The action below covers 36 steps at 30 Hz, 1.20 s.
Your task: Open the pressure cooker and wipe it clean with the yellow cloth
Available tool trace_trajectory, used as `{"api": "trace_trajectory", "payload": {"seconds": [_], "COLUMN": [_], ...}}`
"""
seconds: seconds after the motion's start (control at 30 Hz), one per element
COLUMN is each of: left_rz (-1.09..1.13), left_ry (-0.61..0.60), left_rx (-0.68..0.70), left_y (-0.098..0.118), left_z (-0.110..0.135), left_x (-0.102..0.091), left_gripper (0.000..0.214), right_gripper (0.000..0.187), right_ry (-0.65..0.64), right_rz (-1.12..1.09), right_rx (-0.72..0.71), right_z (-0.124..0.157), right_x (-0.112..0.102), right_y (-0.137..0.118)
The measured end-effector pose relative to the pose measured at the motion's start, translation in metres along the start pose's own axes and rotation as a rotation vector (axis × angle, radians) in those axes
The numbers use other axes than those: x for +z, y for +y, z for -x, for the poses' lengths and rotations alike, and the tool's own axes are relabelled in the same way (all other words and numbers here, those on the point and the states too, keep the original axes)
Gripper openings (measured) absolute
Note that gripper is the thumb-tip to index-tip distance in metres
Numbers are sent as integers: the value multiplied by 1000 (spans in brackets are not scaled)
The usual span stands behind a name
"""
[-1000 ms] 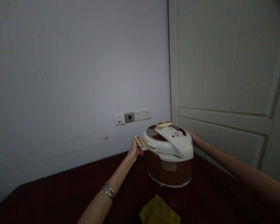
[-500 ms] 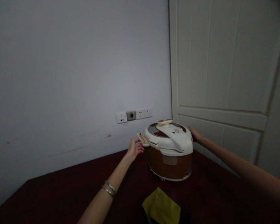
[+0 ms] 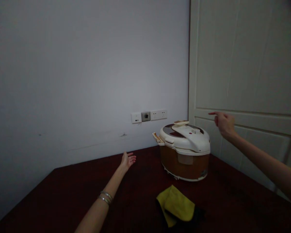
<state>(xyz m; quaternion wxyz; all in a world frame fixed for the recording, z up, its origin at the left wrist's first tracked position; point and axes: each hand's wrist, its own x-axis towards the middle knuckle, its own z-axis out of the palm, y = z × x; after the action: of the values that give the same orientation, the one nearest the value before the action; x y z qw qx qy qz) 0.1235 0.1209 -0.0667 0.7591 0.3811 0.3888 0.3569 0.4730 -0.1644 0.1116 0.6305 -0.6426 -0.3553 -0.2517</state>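
A: Since the earlier frame, both hands have come off the cooker (image 3: 185, 152): the left hand (image 3: 128, 160) is well to its left, the right hand (image 3: 224, 124) raised beyond its right side.

B: And around it?

A: Biggest first: the pale wall (image 3: 87, 74) behind the cooker, white panelling (image 3: 232, 64) to its right, then the dark red tabletop (image 3: 87, 184) under it, where it stands upright. In front of it lies a rumpled yellow cloth (image 3: 178, 204); a row of sockets (image 3: 158, 114) sits behind it, leftward (the raised flap (image 3: 157, 138) on its left side sticks out that way too).

B: Fingers?

A: Left: loosely apart, palm turned up, holding nothing. Right: index stretched out, the others partly curled, clear of everything.

B: Which step, then?

A: The release, I'd judge, since the cooker stands with no hand on it. Shifting it further would call for both hands at its sides, lifting evenly; reaching the cloth would only need one hand lowered in front of it.
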Motion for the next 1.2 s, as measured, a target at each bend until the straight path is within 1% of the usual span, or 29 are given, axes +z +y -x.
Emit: {"api": "trace_trajectory", "payload": {"seconds": [0.03,0.07,0.13,0.17,0.23,0.3,0.37,0.4,0.43,0.47,0.5,0.53,0.57,0.63,0.7,0.8,0.9,0.97,1.07,1.2], "left_rz": [0,-1,-7,-14,-35,-69,-113,-138,-164,-193,-223,-257,-295,-378,-460,-561,-629,-662,-703,-750], "left_ry": [30,58,110,134,176,212,238,249,257,261,262,260,253,236,222,213,207,200,188,174], "left_rx": [2,6,16,24,42,61,83,97,114,135,159,184,211,263,311,368,405,422,440,462], "left_y": [-2,-5,-10,-13,-19,-27,-35,-38,-41,-44,-47,-50,-52,-57,-61,-67,-69,-69,-68,-68], "left_z": [0,1,4,6,11,17,23,25,28,30,31,32,33,34,34,32,31,31,30,30], "left_x": [-11,-22,-43,-53,-71,-87,-99,-104,-108,-111,-113,-114,-115,-114,-113,-112,-112,-113,-114,-114], "left_gripper": [47,46,45,44,42,40,37,35,34,32,30,27,25,19,15,14,16,16,17,17], "right_gripper": [33,31,29,29,27,25,23,22,22,22,22,22,23,28,32,42,52,54,54,53], "right_ry": [35,31,-27,-62,-142,-289,-507,-621,-764,-898,-1001,-1085,-1142,-1204,-1263,-1332,-1338,-1323,-1299,-1284], "right_rz": [-70,-108,-165,-183,-157,-89,-29,26,95,160,222,269,306,351,343,321,361,391,404,401], "right_rx": [-11,-44,-146,-219,-428,-659,-887,-974,-1050,-1081,-1062,-1008,-946,-834,-766,-633,-473,-411,-399,-401], "right_z": [3,8,23,33,58,88,122,139,157,175,192,208,223,249,269,290,305,312,318,320], "right_x": [2,4,10,13,23,35,50,58,67,77,86,96,106,124,139,154,158,158,156,155], "right_y": [-17,-34,-68,-83,-107,-123,-132,-135,-136,-136,-134,-131,-126,-110,-89,-53,-23,-11,-4,-5]}}
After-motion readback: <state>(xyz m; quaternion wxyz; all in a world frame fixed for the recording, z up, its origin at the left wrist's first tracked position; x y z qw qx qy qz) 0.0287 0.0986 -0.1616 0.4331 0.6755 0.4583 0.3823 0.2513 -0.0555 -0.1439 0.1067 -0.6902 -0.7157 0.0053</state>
